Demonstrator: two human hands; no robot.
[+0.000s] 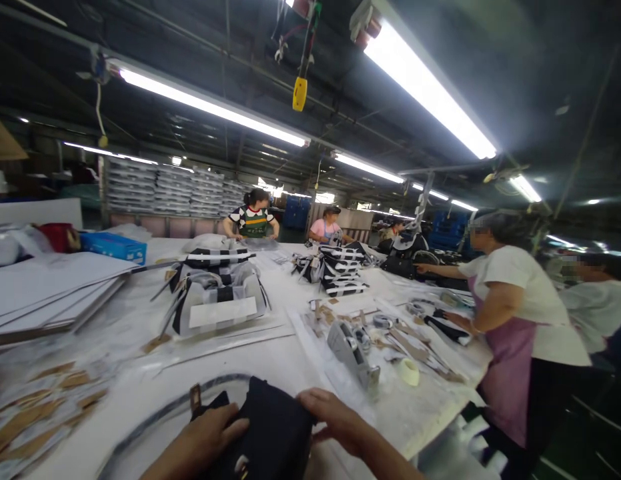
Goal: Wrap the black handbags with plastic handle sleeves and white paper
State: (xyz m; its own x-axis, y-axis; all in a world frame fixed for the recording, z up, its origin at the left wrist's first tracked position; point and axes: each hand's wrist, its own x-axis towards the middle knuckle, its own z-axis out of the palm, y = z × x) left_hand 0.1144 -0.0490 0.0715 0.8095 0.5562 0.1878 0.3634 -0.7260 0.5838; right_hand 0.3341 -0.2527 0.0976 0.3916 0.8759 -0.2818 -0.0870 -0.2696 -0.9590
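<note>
A black handbag stands on the white table right in front of me, with a small metal fitting low on its front. Its strap, which looks wrapped in grey film, loops out to the left. My left hand grips the bag's left side, thumb across the black surface. At the opposite edge, my right hand has its fingers curled round the side, and the fingertips behind are partly hidden.
A tape dispenser and a pale tape roll lie right of the bag. Brown paper scraps are at left, below stacked white boards. Wrapped black bags stand ahead. A co-worker leans over the table's right side.
</note>
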